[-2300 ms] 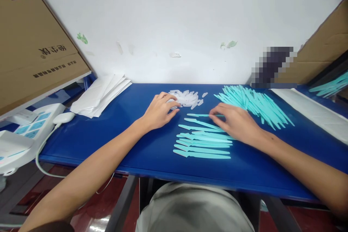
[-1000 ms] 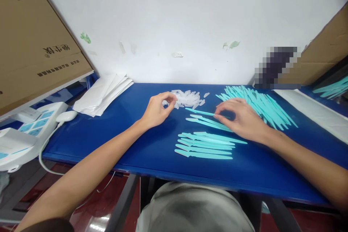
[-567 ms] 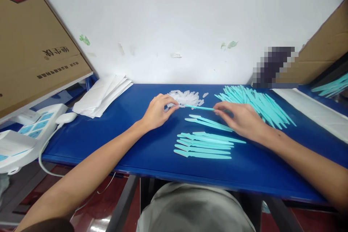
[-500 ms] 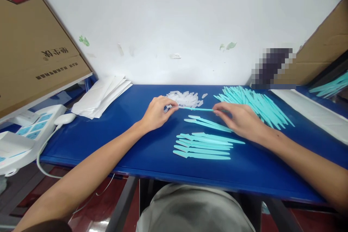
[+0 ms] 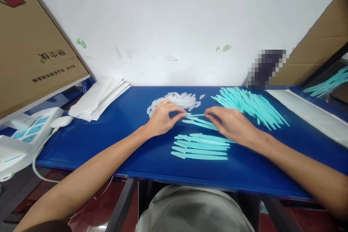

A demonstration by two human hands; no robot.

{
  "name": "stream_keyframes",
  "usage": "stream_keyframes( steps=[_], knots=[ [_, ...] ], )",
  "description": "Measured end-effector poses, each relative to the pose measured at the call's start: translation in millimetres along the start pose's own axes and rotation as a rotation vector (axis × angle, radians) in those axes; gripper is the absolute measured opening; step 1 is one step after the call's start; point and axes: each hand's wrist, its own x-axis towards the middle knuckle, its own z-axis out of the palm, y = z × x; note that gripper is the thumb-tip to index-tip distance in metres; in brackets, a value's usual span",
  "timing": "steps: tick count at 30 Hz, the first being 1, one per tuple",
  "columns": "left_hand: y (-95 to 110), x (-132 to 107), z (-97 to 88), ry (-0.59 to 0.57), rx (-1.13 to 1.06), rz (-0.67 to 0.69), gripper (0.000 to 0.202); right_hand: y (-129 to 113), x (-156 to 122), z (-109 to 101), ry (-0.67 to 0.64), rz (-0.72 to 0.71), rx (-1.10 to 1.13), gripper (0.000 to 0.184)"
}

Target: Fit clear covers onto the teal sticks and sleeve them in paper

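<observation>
A turquoise eyebrow razor [image 5: 197,115] is held level between my two hands, above the table. My right hand [image 5: 231,121] pinches its handle end. My left hand [image 5: 165,116] has thumb and forefinger closed on a small translucent blade cap at the razor's other end; the fingertips hide most of the cap, and I cannot tell how far it sits over the blade. Just under the hands lie a few razors [image 5: 199,123], partly covered by my right hand. Nearer me is a row of several razors [image 5: 203,149], side by side. Behind my left hand spreads a pile of loose translucent caps [image 5: 179,98].
A heap of turquoise razors [image 5: 252,105] lies right of the caps on the blue table [image 5: 108,145]. White paper sheets [image 5: 98,98], a power strip [image 5: 35,130] with a white cable and a cardboard box [image 5: 40,32] are at left. A white wall [image 5: 163,18] stands behind.
My hands have come closer together and slightly toward me, so less of the razor shows between them. More of the cap pile is visible behind my left hand. The view has shifted a little.
</observation>
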Motion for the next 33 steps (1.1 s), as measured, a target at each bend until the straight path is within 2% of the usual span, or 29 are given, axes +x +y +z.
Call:
stream_keyframes(
  steps=[4,8,11,18,21,24,26,28,33],
  knots=[
    [-5,-1,-4.7,0.095,0.044,-0.077,0.013,3,0,-5,0.029,0.014,-0.031,0.021],
    [-12,-2,-12.0,0.102,0.067,-0.155,0.014,8,1,-12,0.1,0.07,-0.051,0.02],
    [-12,-2,-13.2,0.11,0.055,-0.147,0.013,9,1,-15,0.121,0.1,-0.062,0.02],
    [-6,-2,-9.9,0.088,0.033,-0.129,0.014,3,2,-14,0.066,0.102,-0.022,0.021],
    [-1,-1,-4.8,0.059,-0.015,-0.059,0.013,-3,3,-11,0.071,0.084,0.017,0.021],
    [0,-1,-1.9,-0.014,-0.032,0.038,0.012,-8,3,-10,0.038,0.064,0.051,0.021],
    [-3,-1,-4.6,-0.06,0.03,0.058,0.015,-8,3,-11,-0.005,0.08,0.048,0.021],
    [-9,-1,-11.0,-0.084,0.128,0.027,0.02,-5,2,-11,-0.054,0.11,0.018,0.02],
    [-28,-1,-30.9,-0.094,0.321,-0.146,0.027,6,-1,-9,-0.179,0.123,-0.095,0.02]
  ],
)
